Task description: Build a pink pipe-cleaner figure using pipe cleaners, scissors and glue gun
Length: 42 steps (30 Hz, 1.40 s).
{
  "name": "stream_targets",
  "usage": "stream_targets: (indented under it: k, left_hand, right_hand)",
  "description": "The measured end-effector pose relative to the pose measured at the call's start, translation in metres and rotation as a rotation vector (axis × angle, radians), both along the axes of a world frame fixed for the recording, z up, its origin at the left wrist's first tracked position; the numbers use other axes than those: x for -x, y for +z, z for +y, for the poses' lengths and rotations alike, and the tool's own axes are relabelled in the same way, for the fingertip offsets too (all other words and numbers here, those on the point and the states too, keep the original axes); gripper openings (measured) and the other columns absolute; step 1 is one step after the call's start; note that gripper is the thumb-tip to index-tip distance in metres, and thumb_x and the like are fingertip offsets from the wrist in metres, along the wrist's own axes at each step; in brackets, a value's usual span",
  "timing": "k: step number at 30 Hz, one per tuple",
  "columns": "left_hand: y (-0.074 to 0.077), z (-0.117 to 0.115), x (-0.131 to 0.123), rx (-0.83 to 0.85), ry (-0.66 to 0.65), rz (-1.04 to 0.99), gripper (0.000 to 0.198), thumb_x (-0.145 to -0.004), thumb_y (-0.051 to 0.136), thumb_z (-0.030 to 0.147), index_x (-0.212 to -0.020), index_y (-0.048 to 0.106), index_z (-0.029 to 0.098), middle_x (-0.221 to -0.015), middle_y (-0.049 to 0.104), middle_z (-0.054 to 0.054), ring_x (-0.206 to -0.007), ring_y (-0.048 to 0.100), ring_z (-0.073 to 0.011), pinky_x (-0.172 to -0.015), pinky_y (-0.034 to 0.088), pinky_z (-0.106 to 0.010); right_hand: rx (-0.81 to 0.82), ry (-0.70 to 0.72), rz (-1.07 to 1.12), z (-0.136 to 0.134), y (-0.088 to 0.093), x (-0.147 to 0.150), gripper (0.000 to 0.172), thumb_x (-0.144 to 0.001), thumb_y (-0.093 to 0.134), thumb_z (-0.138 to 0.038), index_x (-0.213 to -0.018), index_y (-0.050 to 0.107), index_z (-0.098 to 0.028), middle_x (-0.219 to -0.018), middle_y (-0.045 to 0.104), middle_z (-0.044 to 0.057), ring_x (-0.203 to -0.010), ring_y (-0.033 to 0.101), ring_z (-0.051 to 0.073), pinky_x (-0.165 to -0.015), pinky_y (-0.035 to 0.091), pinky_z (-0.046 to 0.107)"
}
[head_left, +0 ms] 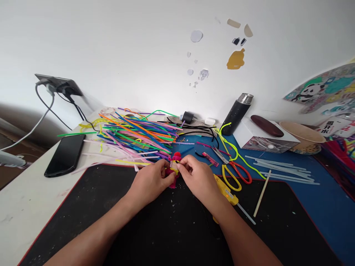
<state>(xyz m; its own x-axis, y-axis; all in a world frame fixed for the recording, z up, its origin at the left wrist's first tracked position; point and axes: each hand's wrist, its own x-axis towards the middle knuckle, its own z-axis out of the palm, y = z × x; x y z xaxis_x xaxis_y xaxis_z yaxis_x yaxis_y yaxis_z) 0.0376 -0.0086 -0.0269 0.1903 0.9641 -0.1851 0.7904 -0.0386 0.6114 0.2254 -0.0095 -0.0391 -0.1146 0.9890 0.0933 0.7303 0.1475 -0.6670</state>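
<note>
head view: left hand (148,183) and right hand (199,179) pinch pink craft (174,166).

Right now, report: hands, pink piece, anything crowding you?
Left hand and right hand on pink piece. Piece partly covered. Glue gun close beside right hand, partly hidden; pipe cleaners beyond left.
</note>
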Motion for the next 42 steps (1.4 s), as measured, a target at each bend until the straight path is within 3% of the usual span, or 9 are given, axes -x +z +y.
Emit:
stream_targets:
  k: [14,19,22,29,34,38,42]
  left_hand:
    - [0.005,-0.003,-0.002,0.004,-0.028,0.047,0.015,-0.096,0.06,0.039,-0.091,0.057,0.025,-0.076,0.069,0.001,-0.067,0.064,-0.0205,-0.06,0.027,-0.03]
    - [0.004,-0.002,-0.002,0.018,-0.02,0.031,0.011,-0.093,0.063,0.035,-0.093,0.06,0.024,-0.075,0.068,0.002,-0.067,0.063,-0.02,-0.059,0.028,-0.03]
    - [0.001,0.0,0.0,0.028,-0.018,-0.018,0.012,-0.093,0.063,0.036,-0.094,0.062,0.024,-0.077,0.069,0.001,-0.067,0.062,-0.0197,-0.06,0.03,-0.03]
    - [-0.01,0.009,0.009,0.04,-0.01,-0.117,0.034,-0.098,0.056,0.051,-0.101,0.072,0.022,-0.078,0.073,-0.002,-0.072,0.067,-0.0226,-0.062,0.036,-0.03]
    - [-0.005,0.013,0.014,0.003,0.061,-0.141,0.04,-0.097,0.057,0.056,-0.109,0.073,0.022,-0.074,0.068,0.0,-0.068,0.064,-0.0224,-0.062,0.037,-0.031]
    - [0.004,0.009,0.014,-0.061,0.061,-0.395,0.041,-0.097,0.057,0.058,-0.106,0.071,0.021,-0.068,0.06,0.003,-0.063,0.056,-0.0188,-0.061,0.04,-0.03]
    - [0.009,0.001,0.009,0.066,-0.06,-0.682,0.043,-0.096,0.062,0.057,-0.116,0.07,0.019,-0.086,0.073,-0.003,-0.082,0.068,-0.0214,-0.079,0.053,-0.033]
  right_hand:
    - [-0.035,-0.015,0.052,-0.002,0.004,0.003,0.008,-0.099,0.065,-0.034,-0.097,0.066,-0.026,-0.072,0.07,-0.002,-0.065,0.066,0.02,-0.063,0.042,0.029]
    - [-0.065,-0.002,0.044,-0.001,0.0,0.001,0.009,-0.099,0.061,-0.03,-0.097,0.068,-0.025,-0.08,0.076,0.001,-0.072,0.071,0.022,-0.067,0.045,0.031]
    - [-0.068,-0.016,0.09,0.0,0.001,0.001,0.011,-0.098,0.06,-0.031,-0.093,0.068,-0.025,-0.075,0.073,0.001,-0.066,0.068,0.021,-0.063,0.044,0.031]
    - [0.192,-0.021,0.576,0.001,0.011,0.001,0.027,-0.094,0.067,-0.05,-0.091,0.063,-0.023,-0.061,0.06,-0.005,-0.045,0.054,0.014,-0.048,0.043,0.026]
    - [0.283,0.007,0.832,0.003,0.015,-0.001,0.036,-0.089,0.077,-0.054,-0.089,0.063,-0.021,-0.057,0.058,-0.007,-0.041,0.046,0.009,-0.043,0.035,0.023]
    - [0.301,-0.031,0.973,0.003,0.018,-0.002,0.035,-0.085,0.082,-0.052,-0.089,0.065,-0.021,-0.054,0.055,-0.008,-0.041,0.04,0.008,-0.041,0.028,0.021]
    - [0.341,-0.038,1.061,0.001,0.019,0.001,0.036,-0.081,0.086,-0.051,-0.088,0.067,-0.021,-0.053,0.054,-0.007,-0.044,0.038,0.008,-0.041,0.026,0.021]
